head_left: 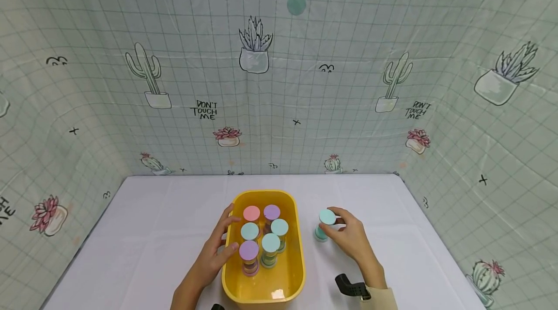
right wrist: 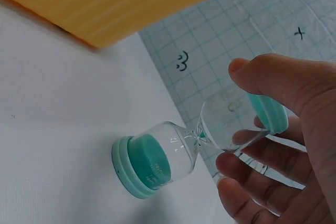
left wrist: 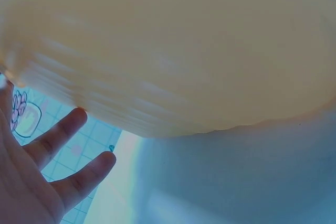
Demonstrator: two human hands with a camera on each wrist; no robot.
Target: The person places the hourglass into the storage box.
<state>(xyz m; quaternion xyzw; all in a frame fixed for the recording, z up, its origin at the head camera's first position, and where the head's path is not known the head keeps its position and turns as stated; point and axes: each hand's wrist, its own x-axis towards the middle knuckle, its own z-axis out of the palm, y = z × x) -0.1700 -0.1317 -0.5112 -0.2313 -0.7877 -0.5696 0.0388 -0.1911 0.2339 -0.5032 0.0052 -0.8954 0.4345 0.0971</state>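
In the head view my right hand (head_left: 352, 238) pinches a sand timer (head_left: 327, 216) with mint-green caps, right of the yellow bin (head_left: 301, 271). Thumb and fingers are around its upper cap and glass. The right wrist view shows green sand (right wrist: 149, 160) lying in the lower bulb, with the bottom cap (right wrist: 126, 174) close over the white table. My left hand (head_left: 212, 254) rests at the bin's left rim, thumb and index finger reaching over the edge. In the left wrist view, two fairly straight fingers (left wrist: 86, 174) spread beside its outer wall.
Inside the bin stand several sand timers, with pink (head_left: 251, 213), purple (head_left: 249, 250) and mint caps (head_left: 271, 242); they fill its back and middle. A white cloth (head_left: 174, 213) covers the table. Printed grid fabric (head_left: 270, 92) hangs behind and on both sides.
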